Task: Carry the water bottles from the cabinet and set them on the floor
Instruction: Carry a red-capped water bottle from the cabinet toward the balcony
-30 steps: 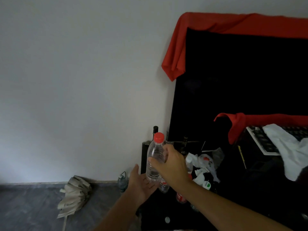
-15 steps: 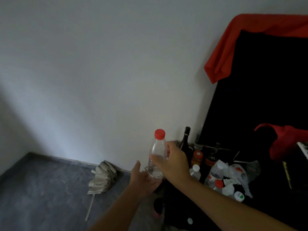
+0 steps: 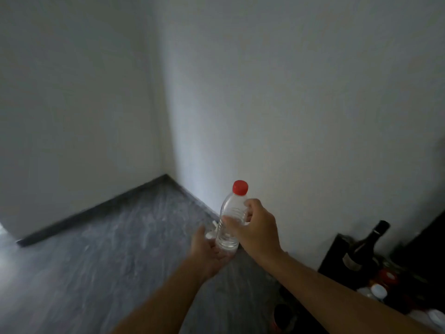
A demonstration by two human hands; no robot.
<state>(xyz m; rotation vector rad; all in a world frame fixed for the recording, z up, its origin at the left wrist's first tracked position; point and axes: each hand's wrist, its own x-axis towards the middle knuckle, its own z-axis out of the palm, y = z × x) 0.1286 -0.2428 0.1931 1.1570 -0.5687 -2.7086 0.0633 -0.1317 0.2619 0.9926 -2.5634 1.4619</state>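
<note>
A clear plastic water bottle with a red cap stands upright in the air above the grey floor. My right hand grips its middle from the right, fingers curled round it. Palm up, my left hand lies under the bottle's base and supports it with relaxed fingers. At the right edge the dark cabinet shows only its corner, with several more capped bottles on it.
A dark glass wine bottle stands on the cabinet's near corner. Two white walls meet in a corner ahead, with a dark skirting along the floor. A pale object shows on the floor just behind the held bottle.
The view has swung left, away from the cabinet and toward the room's corner. The bottle stays in both hands. The red cloth and the folded umbrella have left the view.
</note>
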